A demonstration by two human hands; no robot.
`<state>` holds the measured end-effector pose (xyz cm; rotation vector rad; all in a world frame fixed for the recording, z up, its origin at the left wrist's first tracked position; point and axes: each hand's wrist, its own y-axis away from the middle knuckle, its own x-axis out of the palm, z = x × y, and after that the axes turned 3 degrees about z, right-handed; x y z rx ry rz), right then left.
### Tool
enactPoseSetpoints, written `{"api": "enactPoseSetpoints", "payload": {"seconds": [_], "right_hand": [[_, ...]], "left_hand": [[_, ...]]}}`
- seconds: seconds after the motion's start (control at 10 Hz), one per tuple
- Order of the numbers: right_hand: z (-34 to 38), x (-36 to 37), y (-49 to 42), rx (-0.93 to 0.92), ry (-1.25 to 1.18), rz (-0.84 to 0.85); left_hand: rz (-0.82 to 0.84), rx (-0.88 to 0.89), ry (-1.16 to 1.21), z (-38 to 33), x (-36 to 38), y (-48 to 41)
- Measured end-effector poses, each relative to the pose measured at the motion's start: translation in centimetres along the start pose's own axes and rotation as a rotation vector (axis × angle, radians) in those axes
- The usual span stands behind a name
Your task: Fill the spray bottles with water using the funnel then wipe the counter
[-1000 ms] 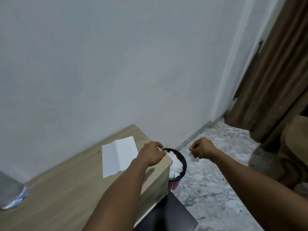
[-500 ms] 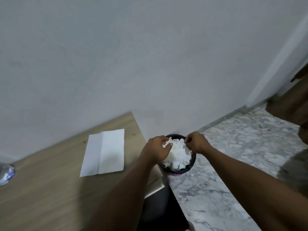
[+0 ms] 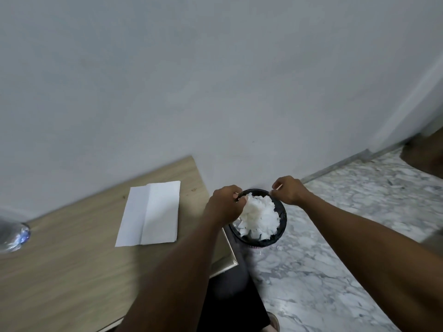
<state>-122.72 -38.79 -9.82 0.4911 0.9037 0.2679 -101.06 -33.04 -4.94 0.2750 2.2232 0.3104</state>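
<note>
just right of the frame's centre, both hands are over a small black bin (image 3: 282, 213). it stands on the marble floor (image 3: 335, 271) just beside the end of the wooden counter (image 3: 72, 271). the bin is heaped with crumpled white tissue (image 3: 260, 218). the left hand (image 3: 224, 204) has its fingers curled down at the bin's left rim, fingertips touching the tissue; whether it grips any i cannot tell. the right hand (image 3: 288, 190), at the bin's upper right rim, is clenched and pinches a thin pale scrap (image 3: 278, 187) between thumb and forefinger. left of the hands a folded white paper towel (image 3: 151, 212) lies flat on the counter. at the far left edge a clear bottle (image 3: 13, 236) shows, blurred and cut off by the frame, well apart from the hands.
</note>
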Motion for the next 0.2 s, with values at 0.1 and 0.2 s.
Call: {"api": "enactPoseSetpoints", "payload": {"seconds": [0.1,0.2], "right_hand": [[-0.4,0.5,1.4,0.010,0.001,0.053],[0.6,0.6,3.1,0.008,-0.033,0.074]], "left_hand": [[0.031,0.031,-0.013,-0.1,-0.7,0.8],[0.047,0.031,0.022,0.1,-1.4,1.3]]}}
